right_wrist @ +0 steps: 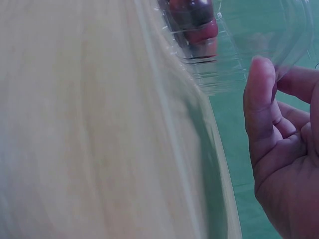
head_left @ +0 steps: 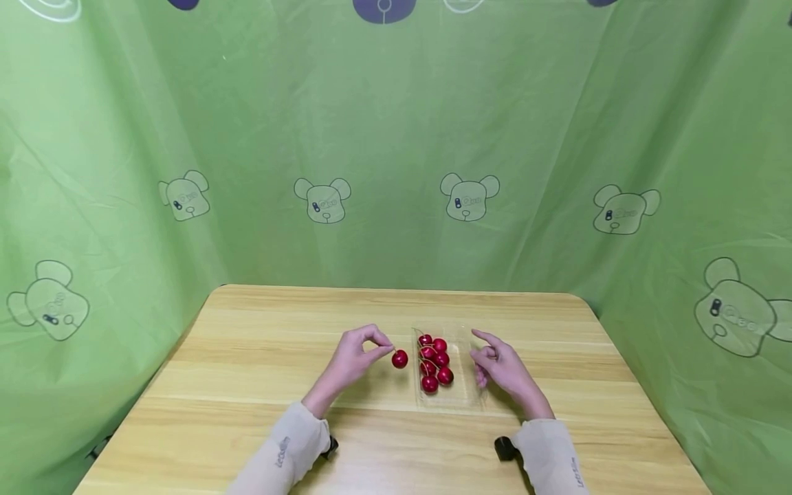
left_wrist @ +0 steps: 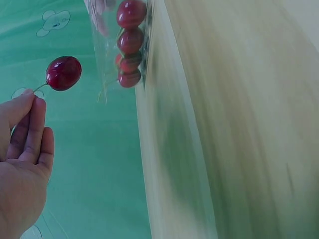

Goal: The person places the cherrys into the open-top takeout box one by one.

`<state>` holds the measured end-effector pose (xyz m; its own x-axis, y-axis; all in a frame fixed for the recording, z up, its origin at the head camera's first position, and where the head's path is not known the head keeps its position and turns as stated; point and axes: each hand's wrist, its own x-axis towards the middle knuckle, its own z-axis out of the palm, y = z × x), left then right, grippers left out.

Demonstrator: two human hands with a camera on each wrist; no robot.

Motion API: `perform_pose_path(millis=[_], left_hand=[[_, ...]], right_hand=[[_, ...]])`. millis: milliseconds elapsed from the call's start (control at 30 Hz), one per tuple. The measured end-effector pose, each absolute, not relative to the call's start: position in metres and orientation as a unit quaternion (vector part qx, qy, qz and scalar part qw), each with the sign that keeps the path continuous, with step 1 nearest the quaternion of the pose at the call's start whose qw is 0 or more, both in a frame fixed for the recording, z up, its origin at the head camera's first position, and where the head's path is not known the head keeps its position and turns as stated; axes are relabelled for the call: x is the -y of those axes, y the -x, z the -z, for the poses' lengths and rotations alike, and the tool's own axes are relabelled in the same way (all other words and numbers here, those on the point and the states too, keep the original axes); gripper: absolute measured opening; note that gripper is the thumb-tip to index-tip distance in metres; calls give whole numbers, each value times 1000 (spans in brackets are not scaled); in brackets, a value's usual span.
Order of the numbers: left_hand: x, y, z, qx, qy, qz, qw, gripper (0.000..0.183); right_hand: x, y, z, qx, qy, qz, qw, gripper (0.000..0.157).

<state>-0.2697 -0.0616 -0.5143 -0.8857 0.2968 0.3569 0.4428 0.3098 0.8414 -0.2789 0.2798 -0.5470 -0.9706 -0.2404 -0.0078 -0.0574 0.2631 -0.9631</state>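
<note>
Between the thumb and fingertips of my left hand [head_left: 354, 355] a green stem is pinched, and a dark red cherry [head_left: 399, 359] hangs from it, just left of a clear plastic container [head_left: 463, 399]. In the left wrist view the cherry [left_wrist: 64, 73] shows glossy and round beyond the fingertips. Several cherries [head_left: 430, 384] with stems lie in the container's left half. My right hand [head_left: 504, 368] is at the container's right side, its index finger stretched towards the rim and other fingers bent. In the right wrist view its thumb [right_wrist: 260, 84] overlaps the clear wall.
Everything stands on a light wooden table [head_left: 260, 357] with rounded far corners. A green curtain [head_left: 396, 254] with bear-head prints surrounds the table at the back and sides. Dark wrist straps [head_left: 505, 449] show under the pale sleeves.
</note>
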Motion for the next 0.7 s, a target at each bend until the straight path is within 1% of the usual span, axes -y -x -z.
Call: perform_pose_path(millis=[200,367,700], left_hand=[[46,269,518,806,235,540,60,8],[34,266,517,803,243,541,48,4],[16,261,522,808,242,536,40,5]], right_hand=[[-279,279,547,-791,97,600,76,63],[-280,280,547,-793,96,597,76,63],[-279,280,546,-791,96,599,79,64]])
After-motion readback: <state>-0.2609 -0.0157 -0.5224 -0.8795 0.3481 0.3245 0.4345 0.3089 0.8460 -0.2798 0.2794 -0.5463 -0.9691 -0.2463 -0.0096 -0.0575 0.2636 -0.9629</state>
